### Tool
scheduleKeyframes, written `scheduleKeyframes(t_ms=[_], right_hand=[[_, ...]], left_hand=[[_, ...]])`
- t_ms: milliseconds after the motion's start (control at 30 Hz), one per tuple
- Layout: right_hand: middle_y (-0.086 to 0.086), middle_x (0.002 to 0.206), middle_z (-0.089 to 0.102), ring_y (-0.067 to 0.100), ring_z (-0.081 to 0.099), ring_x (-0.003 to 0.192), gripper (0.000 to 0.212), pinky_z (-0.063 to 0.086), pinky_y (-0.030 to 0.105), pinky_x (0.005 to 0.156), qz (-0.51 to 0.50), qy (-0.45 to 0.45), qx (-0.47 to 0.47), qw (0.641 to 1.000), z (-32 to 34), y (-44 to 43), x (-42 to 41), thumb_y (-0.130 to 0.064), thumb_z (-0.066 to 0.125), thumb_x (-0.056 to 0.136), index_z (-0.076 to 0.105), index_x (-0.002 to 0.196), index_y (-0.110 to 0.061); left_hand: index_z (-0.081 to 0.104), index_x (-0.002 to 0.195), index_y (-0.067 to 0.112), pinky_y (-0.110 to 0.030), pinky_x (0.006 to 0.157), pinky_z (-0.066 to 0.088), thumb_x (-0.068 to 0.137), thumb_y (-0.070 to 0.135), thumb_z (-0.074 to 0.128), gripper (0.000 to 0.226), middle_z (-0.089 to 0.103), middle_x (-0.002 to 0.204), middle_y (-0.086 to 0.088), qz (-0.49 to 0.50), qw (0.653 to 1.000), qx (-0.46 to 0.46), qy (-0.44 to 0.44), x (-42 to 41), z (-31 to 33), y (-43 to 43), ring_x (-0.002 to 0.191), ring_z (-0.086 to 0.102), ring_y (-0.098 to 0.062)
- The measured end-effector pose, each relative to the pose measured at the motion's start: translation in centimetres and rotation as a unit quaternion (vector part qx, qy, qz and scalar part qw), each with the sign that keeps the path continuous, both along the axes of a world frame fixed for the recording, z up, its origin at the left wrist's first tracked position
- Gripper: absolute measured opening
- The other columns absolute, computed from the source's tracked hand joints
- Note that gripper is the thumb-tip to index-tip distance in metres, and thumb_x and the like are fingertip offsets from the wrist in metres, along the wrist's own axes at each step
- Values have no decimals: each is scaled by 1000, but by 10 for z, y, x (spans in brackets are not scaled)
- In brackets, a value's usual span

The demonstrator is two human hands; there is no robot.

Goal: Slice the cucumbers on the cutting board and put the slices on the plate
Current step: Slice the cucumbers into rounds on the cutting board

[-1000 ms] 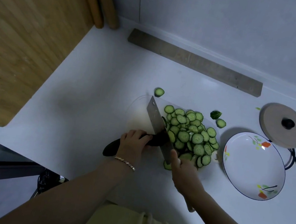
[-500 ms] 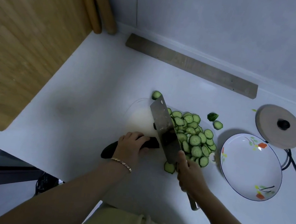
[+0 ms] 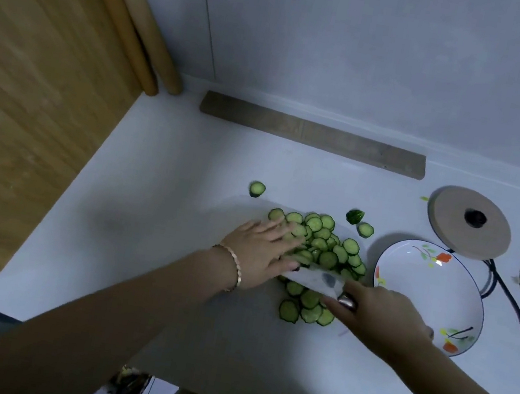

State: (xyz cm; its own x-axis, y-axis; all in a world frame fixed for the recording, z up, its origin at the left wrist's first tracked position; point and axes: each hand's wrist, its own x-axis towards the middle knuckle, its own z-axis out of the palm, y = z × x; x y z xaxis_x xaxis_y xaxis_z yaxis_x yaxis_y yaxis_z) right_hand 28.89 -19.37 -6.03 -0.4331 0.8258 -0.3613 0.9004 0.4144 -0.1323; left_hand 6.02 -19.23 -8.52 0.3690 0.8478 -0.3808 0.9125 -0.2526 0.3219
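**Dozens of slices cut, and the scoop begins**

Left hand (image 3: 262, 248) lies flat, fingers straight, pressing on the near-left side of the heap of slices (image 3: 324, 243). The right hand (image 3: 383, 315) grips the handle of the knife (image 3: 310, 278), whose blade now lies nearly flat and is wedged under the heap's near edge, between the two hands. Half a second ago that blade stood upright mid-cut and the left hand clutched a dark cucumber end. That end piece is no longer in view, and where it went cannot be told.

The switch from chopping to gathering suggests the slicing is finished or paused and the transfer is starting. The slices rest on the pale cutting board (image 3: 256, 342) under both hands, a few fanned out below the blade. The plate (image 3: 425, 284), just right of the right hand, holds no slices yet.

Beyond the fingertips, one stray slice (image 3: 257, 189) sits off the board's far corner, with another slice and a green end piece (image 3: 354, 216) lying apart near the plate. They would need picking up separately. A round wooden lid (image 3: 469, 221) lies past the plate.
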Motion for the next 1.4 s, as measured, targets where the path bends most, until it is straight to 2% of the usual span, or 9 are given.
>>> scheduleKeyframes(t_ms=[267,367,467,667,800,933,1100,1233,1400], right_hand=[[2,81,67,22,66,79,45,24,28,47,67,-24,66,995,-2,11,23,-66,36,88,38,80,-22],[0,50,57,14,58,44,48,15,23,39,110,-13,128,986,-6,14,33,-65,54,80,32,66,-25],[-2,33,42,14,42,25,45,-1,16,42,125,32,184,974,-13,13,37,-65,40,77,28,58,-26],[-5,37,44,14,44,27,50,17,17,37,153,52,203,966,-15,8,46,-63,36,77,48,51,-22],[-1,43,53,13,53,35,66,28,19,36,95,30,169,981,-6,2,50,-68,19,89,58,59,-24],[-2,72,62,16,63,76,53,43,27,62,-70,16,15,997,-3,-10,45,-70,31,85,59,86,-24],[5,54,40,18,43,52,52,35,30,55,-275,177,-124,937,-14,-16,29,-54,47,89,39,59,-11],[-4,48,37,9,32,34,40,30,19,43,-374,299,-228,848,-11,-19,15,-50,45,92,38,63,-23],[-2,43,34,12,28,34,50,25,18,40,-424,331,-321,779,-26,-32,-7,-53,43,92,42,65,-11]], left_hand=[[-9,147,35,-37,115,-7,96,56,21,63,-17,155,9,-44,984,-174,-17,24,-21,33,141,-19,-9],[-13,146,37,-39,115,-11,95,58,19,63,-23,153,8,-40,983,-177,-4,37,-29,45,139,-23,-10],[-12,146,38,-40,114,-14,97,55,18,60,-25,153,7,-46,984,-173,10,46,-33,54,138,-26,-10],[-3,148,36,-40,111,-17,99,48,22,56,-21,154,4,-20,996,-88,13,41,-41,66,138,-27,-11],[33,144,20,-31,113,9,96,20,47,50,21,154,-4,36,998,-9,-47,29,-24,70,142,14,-21],[64,109,2,-25,85,39,84,-7,55,28,59,112,-13,169,977,38,-122,-2,-3,61,106,54,-27],[61,78,9,-29,66,38,91,27,57,22,59,76,-4,337,925,152,-87,-37,4,28,82,59,-26],[43,132,19,-33,94,41,85,46,58,56,47,129,-4,285,956,-61,19,-30,-21,-10,117,46,-25],[46,126,19,-31,86,38,89,27,51,38,48,123,-4,181,972,-25,149,-16,-51,-38,116,43,-23]])
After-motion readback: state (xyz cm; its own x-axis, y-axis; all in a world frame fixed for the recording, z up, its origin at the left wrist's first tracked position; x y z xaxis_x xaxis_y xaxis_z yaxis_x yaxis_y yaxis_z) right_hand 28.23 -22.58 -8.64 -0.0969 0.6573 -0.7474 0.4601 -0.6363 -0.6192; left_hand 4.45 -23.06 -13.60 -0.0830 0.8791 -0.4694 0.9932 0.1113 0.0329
